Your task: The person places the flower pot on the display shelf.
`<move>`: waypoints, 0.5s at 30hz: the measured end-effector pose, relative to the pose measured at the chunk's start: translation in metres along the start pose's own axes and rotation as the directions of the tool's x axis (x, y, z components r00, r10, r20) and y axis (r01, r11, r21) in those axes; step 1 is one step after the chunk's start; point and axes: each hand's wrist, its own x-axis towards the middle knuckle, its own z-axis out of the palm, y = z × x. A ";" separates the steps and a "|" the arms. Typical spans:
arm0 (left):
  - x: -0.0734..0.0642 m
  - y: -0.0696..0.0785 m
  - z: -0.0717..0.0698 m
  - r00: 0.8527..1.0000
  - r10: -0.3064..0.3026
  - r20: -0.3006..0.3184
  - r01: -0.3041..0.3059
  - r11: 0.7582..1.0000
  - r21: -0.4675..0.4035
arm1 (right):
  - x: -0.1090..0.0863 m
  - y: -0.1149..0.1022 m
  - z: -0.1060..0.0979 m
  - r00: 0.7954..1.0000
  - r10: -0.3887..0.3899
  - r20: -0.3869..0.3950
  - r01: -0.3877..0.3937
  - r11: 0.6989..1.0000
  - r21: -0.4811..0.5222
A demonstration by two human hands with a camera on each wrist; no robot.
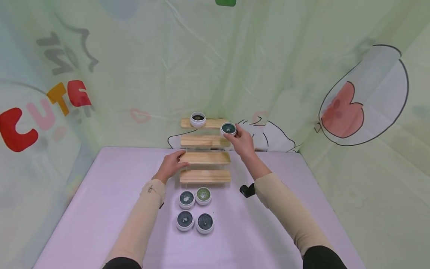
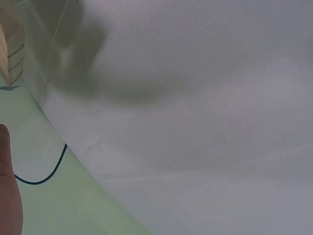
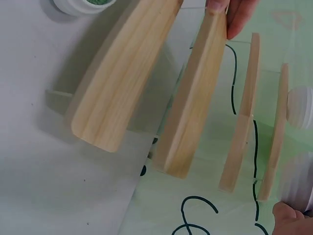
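My right hand (image 1: 242, 142) holds a small white round jar (image 1: 228, 129) with a dark green top at the right end of the highest shelf. In the right wrist view, that jar (image 3: 296, 181) appears blurred beside the shelf's end. My left hand (image 1: 170, 164) grips the left end of a wooden shelf (image 1: 205, 158), the second from the bottom of a stepped stand. Its thumb and fingers (image 3: 239, 18) lie on either side of that plank in the right wrist view. Another white jar (image 1: 198, 119), dark inside, sits on the left of the top shelf (image 1: 215, 123).
In front of the stand, several white jars (image 1: 185, 220) stand in two rows on the pale lilac table (image 1: 262, 231); one jar (image 1: 203, 195) has a lighter green top. Behind the stand hangs a printed green curtain (image 1: 208, 67). Thin clear supports join the shelves.
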 end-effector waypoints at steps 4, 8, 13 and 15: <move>0.001 -0.003 0.001 1.000 -0.005 -0.001 0.005 1.000 0.010 | 0.011 -0.004 0.005 1.000 0.003 -0.004 -0.004 1.000 -0.031; 0.002 -0.004 0.001 1.000 0.003 -0.016 -0.002 1.000 0.027 | 0.021 -0.008 0.013 1.000 0.005 -0.018 -0.006 1.000 -0.025; 0.001 0.001 0.000 1.000 0.004 -0.009 -0.004 1.000 0.018 | 0.030 -0.010 0.021 1.000 -0.002 -0.021 0.000 0.997 -0.071; 0.001 0.002 -0.001 1.000 0.002 -0.003 -0.001 1.000 0.016 | 0.032 -0.011 0.023 1.000 0.000 -0.014 -0.002 0.996 -0.094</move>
